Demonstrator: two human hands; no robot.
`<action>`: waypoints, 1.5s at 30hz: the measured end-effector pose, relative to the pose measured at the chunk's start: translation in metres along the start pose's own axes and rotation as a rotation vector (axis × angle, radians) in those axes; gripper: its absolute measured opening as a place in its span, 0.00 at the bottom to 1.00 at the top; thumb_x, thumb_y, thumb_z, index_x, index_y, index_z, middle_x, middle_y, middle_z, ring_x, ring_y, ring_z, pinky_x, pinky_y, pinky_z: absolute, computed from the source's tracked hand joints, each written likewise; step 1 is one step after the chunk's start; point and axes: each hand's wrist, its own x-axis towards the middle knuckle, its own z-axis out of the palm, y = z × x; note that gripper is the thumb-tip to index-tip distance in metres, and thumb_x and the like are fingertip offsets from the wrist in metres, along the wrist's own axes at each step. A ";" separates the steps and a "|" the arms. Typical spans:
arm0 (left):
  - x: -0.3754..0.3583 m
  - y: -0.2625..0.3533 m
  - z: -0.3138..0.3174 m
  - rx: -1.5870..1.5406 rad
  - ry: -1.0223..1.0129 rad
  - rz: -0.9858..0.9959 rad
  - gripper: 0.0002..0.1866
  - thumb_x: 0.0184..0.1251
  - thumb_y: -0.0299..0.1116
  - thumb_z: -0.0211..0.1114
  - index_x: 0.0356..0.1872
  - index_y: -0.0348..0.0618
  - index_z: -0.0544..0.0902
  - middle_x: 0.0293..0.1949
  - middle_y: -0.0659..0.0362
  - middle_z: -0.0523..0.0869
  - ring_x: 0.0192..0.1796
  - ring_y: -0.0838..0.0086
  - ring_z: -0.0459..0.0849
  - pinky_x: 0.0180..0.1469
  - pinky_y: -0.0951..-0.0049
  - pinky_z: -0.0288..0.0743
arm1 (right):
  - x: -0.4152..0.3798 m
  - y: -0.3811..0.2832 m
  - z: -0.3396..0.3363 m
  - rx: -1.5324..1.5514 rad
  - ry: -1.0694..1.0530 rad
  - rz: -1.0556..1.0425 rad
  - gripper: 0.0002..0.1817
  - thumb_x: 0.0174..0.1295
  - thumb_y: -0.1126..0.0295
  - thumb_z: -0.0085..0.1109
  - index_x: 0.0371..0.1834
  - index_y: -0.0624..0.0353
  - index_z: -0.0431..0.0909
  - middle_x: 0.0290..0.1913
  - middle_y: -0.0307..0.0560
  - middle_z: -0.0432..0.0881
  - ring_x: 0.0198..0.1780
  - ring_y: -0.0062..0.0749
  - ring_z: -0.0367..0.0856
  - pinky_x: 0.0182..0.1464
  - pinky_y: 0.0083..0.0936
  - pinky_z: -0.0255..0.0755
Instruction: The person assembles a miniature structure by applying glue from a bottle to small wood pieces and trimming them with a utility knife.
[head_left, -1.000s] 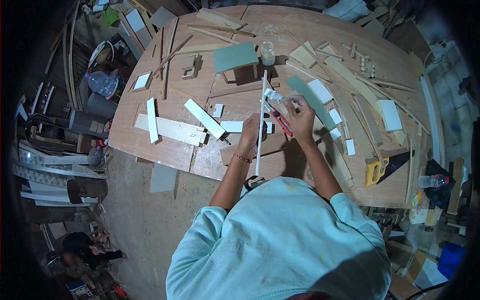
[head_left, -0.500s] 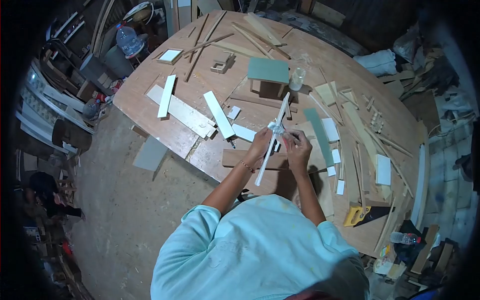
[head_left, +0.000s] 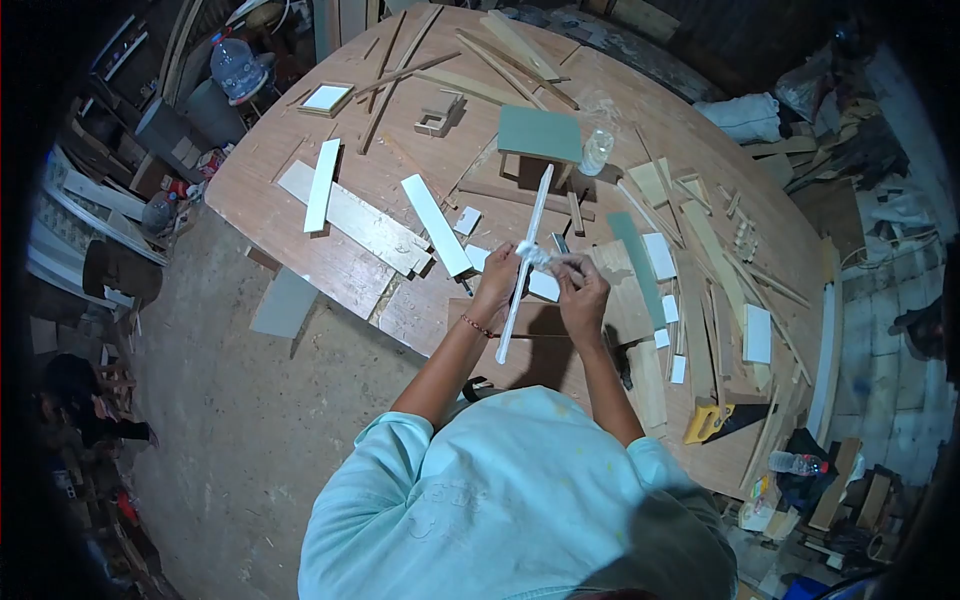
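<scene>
A long thin white strip [head_left: 515, 310] with a crumpled whitish bundle [head_left: 533, 254] around its middle is held above the table. My left hand [head_left: 497, 280] is closed round the strip beside the bundle. My right hand [head_left: 582, 293] is pinched at the right side of the bundle, on what looks like a loose end of it. Below and behind the hands lie a brown board [head_left: 465, 316] and small white blocks. Beyond the strip's far tip stands a small table with a green top [head_left: 538, 134].
A clear jar [head_left: 597, 152] stands right of the green-topped piece. White boards [head_left: 432, 226] and long wooden sticks lie across the worktable [head_left: 250, 185]. A yellow-handled saw [head_left: 728, 421] rests near the right edge. A person [head_left: 85, 400] is at the far left.
Both hands and the strip have shifted slightly left, and the strip stands a little more upright in view. My right hand is farther from my left, with the whitish material stretched between them.
</scene>
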 end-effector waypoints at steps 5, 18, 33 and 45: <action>0.001 0.018 -0.011 0.092 0.000 0.066 0.10 0.63 0.40 0.49 0.27 0.46 0.70 0.12 0.68 0.67 0.09 0.86 0.61 0.09 0.85 0.54 | 0.034 -0.002 0.019 -0.014 0.143 0.101 0.09 0.52 0.70 0.57 0.28 0.65 0.73 0.25 0.41 0.76 0.30 0.20 0.72 0.35 0.18 0.66; 0.006 0.083 -0.033 0.124 -0.035 0.040 0.12 0.63 0.41 0.47 0.28 0.44 0.71 0.12 0.67 0.67 0.09 0.85 0.61 0.09 0.86 0.54 | 0.034 -0.052 0.064 0.062 0.187 0.030 0.09 0.51 0.69 0.57 0.26 0.64 0.74 0.23 0.45 0.76 0.25 0.27 0.73 0.31 0.23 0.67; 0.032 0.096 -0.037 0.099 -0.176 -0.015 0.18 0.63 0.47 0.47 0.23 0.43 0.71 0.14 0.65 0.68 0.11 0.84 0.63 0.11 0.85 0.55 | 0.039 -0.056 0.073 -0.012 0.300 0.148 0.09 0.51 0.68 0.58 0.26 0.63 0.74 0.21 0.44 0.76 0.21 0.22 0.70 0.25 0.23 0.65; 0.039 0.098 -0.019 0.156 -0.417 -0.058 0.16 0.64 0.45 0.45 0.32 0.44 0.73 0.12 0.68 0.66 0.11 0.85 0.60 0.11 0.86 0.53 | 0.073 -0.051 0.047 -0.039 0.468 0.149 0.08 0.51 0.68 0.57 0.27 0.63 0.74 0.24 0.44 0.76 0.29 0.24 0.73 0.34 0.22 0.66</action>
